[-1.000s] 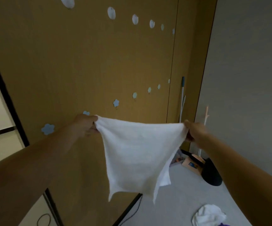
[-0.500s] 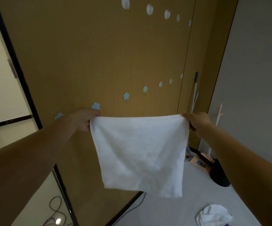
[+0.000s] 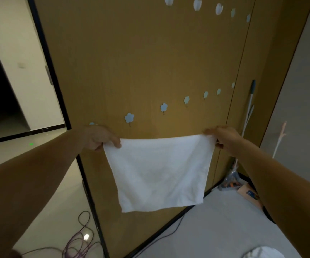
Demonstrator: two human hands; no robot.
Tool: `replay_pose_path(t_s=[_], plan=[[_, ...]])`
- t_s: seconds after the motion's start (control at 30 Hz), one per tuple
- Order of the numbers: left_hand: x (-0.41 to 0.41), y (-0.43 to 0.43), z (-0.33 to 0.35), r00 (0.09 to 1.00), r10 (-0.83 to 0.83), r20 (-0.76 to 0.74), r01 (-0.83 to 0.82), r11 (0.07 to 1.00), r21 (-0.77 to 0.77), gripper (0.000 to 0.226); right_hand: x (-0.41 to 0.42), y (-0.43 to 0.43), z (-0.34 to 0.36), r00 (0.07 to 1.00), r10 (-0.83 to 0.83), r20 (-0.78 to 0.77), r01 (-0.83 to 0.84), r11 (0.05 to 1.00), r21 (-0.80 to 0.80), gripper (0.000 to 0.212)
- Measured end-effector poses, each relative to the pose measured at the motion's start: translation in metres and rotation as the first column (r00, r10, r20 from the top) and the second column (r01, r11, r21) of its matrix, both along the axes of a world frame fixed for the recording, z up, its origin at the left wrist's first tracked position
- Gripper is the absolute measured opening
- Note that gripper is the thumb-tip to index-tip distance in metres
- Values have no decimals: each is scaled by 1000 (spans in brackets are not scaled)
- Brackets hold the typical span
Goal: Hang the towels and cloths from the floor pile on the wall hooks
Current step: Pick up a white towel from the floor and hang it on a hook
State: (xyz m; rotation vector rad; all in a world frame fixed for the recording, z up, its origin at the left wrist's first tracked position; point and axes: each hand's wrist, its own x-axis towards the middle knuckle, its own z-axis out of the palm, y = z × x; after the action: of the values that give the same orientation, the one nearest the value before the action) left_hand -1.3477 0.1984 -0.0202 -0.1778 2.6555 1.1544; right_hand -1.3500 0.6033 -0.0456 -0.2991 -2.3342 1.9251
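Both hands pinch the top corners of a white towel [image 3: 159,172], left hand [image 3: 99,136] at 9 o'clock, right hand [image 3: 225,139] at 3 o'clock. A second ago it sagged; now it hangs flat and taut, ready for hanging. Flower-shaped hooks [image 3: 129,117] sit just above, at 12 o'clock, all bare. More cloths [image 3: 262,253] wait on the floor at 5 o'clock.

white towel [image 3: 159,170], spread flat, below flower hooks [image 3: 129,117]

The leftmost flower hook [image 3: 92,123] is mostly hidden by the left hand [image 3: 99,137]; the floor pile [image 3: 262,253] is cut off at the bottom edge.
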Motion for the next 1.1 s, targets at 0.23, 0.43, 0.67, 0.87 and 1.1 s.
replay_pose_path(t_s=[0.23,0.43,0.67,0.87,1.1], plan=[[16,2,11,999,-52,12,53,984,-168,21,-15,-12,9,986,167,-6,-162,963,214,31],[26,7,20,998,-26,57,41,960,-277,15,-30,-24,9,979,200,-46,-173,922,346,31],[30,-7,24,995,12,98,20,947,-320,19,-49,-32,6,969,223,-107,-157,890,428,28],[37,-12,46,998,49,38,-35,951,-308,23,-61,-40,16,940,278,-196,-164,876,454,23],[44,-9,81,855,165,-492,-125,986,115,17,-69,-89,48,847,139,-513,-105,990,94,14]])
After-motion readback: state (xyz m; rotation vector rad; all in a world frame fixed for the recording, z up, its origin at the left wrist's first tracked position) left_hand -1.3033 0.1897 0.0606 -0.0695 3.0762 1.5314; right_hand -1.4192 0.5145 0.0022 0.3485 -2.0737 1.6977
